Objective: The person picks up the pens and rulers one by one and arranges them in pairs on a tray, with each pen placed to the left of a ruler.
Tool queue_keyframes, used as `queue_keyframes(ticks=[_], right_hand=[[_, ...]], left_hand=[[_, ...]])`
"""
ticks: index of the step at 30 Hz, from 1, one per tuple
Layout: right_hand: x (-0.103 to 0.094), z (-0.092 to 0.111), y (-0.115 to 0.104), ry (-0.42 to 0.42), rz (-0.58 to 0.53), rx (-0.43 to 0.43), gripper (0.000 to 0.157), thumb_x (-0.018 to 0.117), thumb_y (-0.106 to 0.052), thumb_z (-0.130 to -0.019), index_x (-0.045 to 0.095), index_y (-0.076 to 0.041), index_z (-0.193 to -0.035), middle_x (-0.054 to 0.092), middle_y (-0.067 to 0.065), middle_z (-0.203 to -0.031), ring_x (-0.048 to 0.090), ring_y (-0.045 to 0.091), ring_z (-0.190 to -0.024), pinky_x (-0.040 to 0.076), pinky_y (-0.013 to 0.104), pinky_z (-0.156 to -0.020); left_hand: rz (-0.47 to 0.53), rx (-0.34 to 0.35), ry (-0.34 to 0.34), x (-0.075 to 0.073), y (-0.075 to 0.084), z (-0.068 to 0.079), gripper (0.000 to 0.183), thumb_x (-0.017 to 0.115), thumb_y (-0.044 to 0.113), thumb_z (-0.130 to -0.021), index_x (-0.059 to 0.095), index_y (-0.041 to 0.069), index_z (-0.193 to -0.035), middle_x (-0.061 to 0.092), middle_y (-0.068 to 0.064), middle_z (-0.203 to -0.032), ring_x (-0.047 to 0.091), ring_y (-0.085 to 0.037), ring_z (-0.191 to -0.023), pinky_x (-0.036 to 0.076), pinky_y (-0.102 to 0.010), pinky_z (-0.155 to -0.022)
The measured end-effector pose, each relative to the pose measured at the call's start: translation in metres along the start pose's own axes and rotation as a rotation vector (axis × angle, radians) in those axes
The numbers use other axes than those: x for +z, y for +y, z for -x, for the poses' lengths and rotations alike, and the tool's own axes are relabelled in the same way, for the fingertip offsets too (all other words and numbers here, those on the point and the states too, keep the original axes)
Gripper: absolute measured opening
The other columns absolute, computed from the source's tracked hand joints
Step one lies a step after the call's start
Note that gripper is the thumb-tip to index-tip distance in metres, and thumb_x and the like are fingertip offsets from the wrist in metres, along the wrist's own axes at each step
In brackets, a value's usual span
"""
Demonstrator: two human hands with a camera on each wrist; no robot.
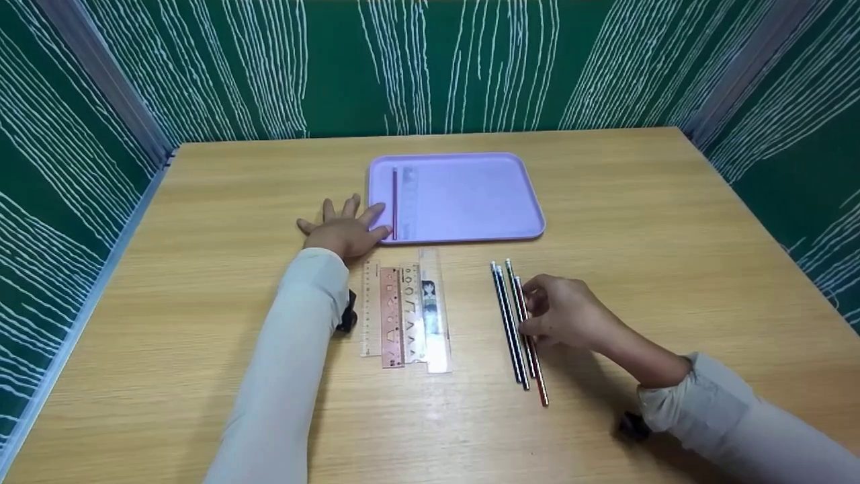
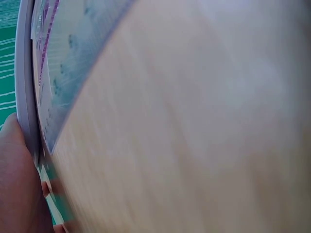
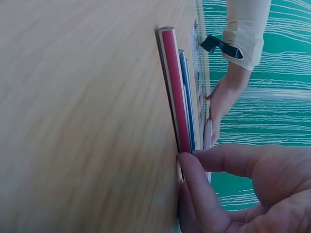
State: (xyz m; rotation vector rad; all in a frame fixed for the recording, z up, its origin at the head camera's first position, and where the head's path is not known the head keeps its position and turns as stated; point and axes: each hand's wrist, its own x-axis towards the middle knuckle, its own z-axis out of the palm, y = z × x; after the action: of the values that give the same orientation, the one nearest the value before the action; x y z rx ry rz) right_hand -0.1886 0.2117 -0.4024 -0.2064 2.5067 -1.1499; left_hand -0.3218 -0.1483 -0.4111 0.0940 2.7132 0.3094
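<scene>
My right hand [image 1: 564,312] pinches a red-striped pencil [image 3: 176,92] between thumb and fingertips, low over the wood. That pencil lies at the right side of a small group of dark striped pencils [image 1: 510,326], all pointing roughly away from me. The left hand [image 1: 344,232] is spread out at the purple tray's left edge, with its thumb and index finger over the rim. On the tray [image 1: 470,198], a dark red pencil [image 1: 395,202] lies beside a clear ruler [image 1: 408,202]. In the left wrist view, part of the hand [image 2: 19,179] shows against the tray's side.
Between the arms, several rulers lie side by side: a clear one [image 1: 371,309], a pink one [image 1: 392,319], a stencil ruler [image 1: 412,316] and one with a cartoon figure [image 1: 433,309]. Green walls with white streaks border the wooden table [image 1: 638,222].
</scene>
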Motion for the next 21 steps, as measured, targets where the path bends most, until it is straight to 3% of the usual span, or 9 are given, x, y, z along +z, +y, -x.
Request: queue_keyframes(ticks=[11, 21], right_hand=[[0.0017, -0.0014, 0.001, 0.005, -0.013, 0.016, 0.057, 0.081, 0.003, -0.078, 0.055, 0.009, -0.128, 0.064, 0.016, -0.102, 0.071, 0.018, -0.069, 0.064, 0.035, -0.063], [0.0053, 0.0002, 0.0028, 0.039, 0.051, -0.038, 0.047, 0.078, 0.001, -0.079, 0.059, 0.007, -0.121, 0.067, 0.015, -0.098, 0.068, 0.017, -0.075, 0.063, 0.033, -0.058]], left_hand=[[-0.001, -0.003, -0.002, 0.0005, 0.0013, -0.0001, 0.07, 0.025, 0.076, -0.098, 0.006, 0.052, -0.161, -0.008, -0.002, -0.174, -0.016, -0.051, -0.154, -0.006, -0.091, -0.102], [-0.009, -0.001, 0.004, -0.0003, 0.0008, 0.002, 0.07, 0.025, 0.075, -0.099, 0.006, 0.05, -0.161, -0.007, -0.002, -0.174, -0.015, -0.051, -0.155, -0.004, -0.091, -0.103]])
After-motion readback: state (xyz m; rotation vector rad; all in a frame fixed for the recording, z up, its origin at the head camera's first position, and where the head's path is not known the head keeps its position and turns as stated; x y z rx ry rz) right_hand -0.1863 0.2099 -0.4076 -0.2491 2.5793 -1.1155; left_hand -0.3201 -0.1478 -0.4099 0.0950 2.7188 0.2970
